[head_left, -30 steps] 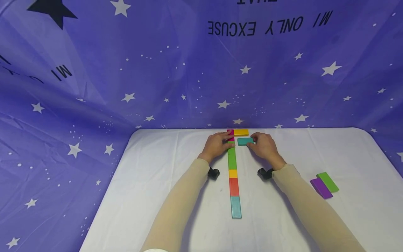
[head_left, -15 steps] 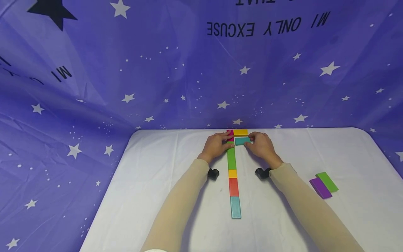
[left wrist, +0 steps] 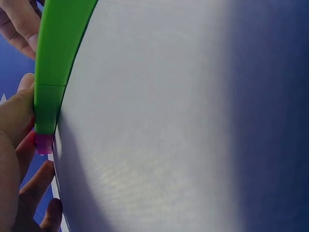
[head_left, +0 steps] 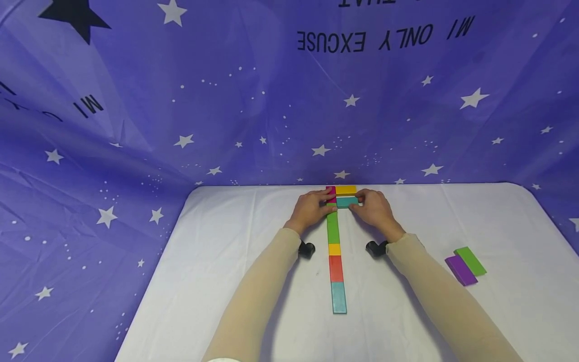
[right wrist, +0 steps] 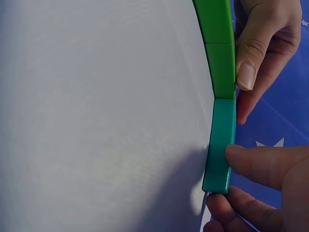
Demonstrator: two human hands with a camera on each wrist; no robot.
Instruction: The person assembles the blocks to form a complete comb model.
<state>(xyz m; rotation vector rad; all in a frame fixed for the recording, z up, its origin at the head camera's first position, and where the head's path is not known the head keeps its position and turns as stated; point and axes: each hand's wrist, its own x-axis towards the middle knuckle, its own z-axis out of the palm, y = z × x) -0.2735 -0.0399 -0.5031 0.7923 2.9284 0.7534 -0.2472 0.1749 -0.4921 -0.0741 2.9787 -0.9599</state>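
Note:
Flat rectangular blocks form a line on the white table. In the head view my left hand (head_left: 309, 211) lies at its far end. Its thumb touches a green block (left wrist: 48, 108) and a finger rests on the magenta block (head_left: 331, 195). My right hand (head_left: 374, 207) holds a teal block (right wrist: 219, 145) between thumb and fingers at its right end. The teal block lies crosswise, its left end meeting the line near the magenta and green blocks. Just beyond it, a yellow-orange block (head_left: 346, 190) extends right from the magenta one, a narrow gap between them.
Toward me the line continues with a longer green block (head_left: 332, 229), a small yellow block (head_left: 334, 249), a red block (head_left: 336, 268) and another teal block (head_left: 339, 297). A purple block (head_left: 461, 271) and a green block (head_left: 470, 260) lie at the right. Behind the table (head_left: 217, 261) hangs a star-printed cloth (head_left: 271, 100).
My right hand has slid the teal block left, from a little apart until its end meets the line. My left hand has stayed in place.

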